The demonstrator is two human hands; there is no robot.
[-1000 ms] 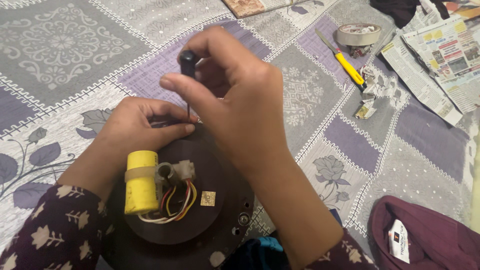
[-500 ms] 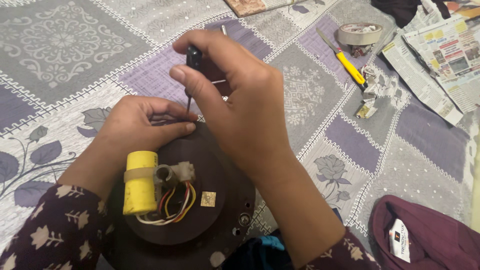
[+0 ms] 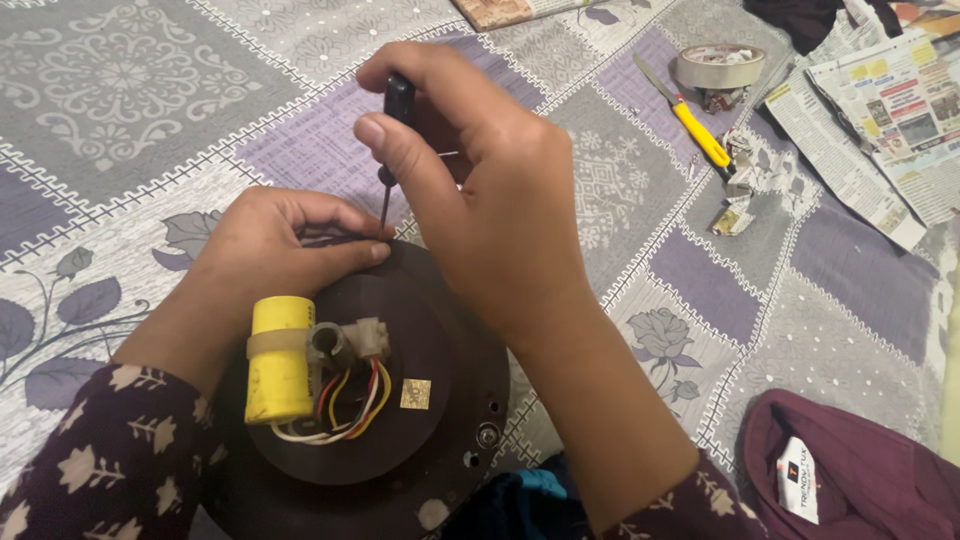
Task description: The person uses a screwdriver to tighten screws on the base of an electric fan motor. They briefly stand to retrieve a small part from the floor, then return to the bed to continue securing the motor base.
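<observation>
Black-handled screwdriver stood upright, pinched in right hand, tip down at rim of dark round motor housing. Left hand curled over housing edge, bracing it on patterned cloth. Yellow capacitor strapped on top. Yellow knife, tape roll lay well apart.

Matt dark-brown metal on the round motor housing, glossy yellow plastic on the capacitor, smooth black plastic on the screwdriver handle, soft printed cloth on the bedsheet, crumpled newsprint paper.
</observation>
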